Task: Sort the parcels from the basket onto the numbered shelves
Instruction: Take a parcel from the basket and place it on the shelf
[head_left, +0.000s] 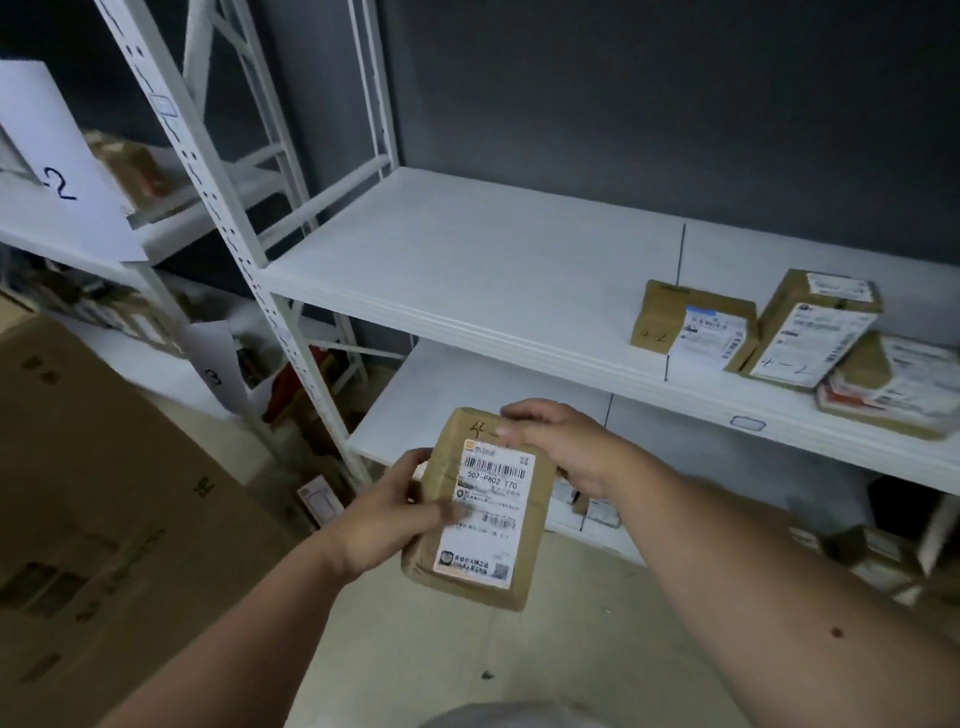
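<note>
Right now my left hand (387, 512) and right hand (563, 447) both grip a small brown cardboard parcel with a white shipping label (480, 512), fingers curled round its edges. Beyond my right hand, the white metal shelf (467, 260) carries three more brown labelled parcels (696, 325).

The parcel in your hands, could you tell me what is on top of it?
A white shipping label and a handwritten "4-"; the right hand covers whatever follows it.

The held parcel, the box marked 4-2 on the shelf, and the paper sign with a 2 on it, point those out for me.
Held parcel (480, 512), head view, on its white shipping label.
Box marked 4-2 (662, 312), head view, on its brown front face.
Paper sign with a 2 (49, 156), head view, on the white sheet above the numeral.
</note>
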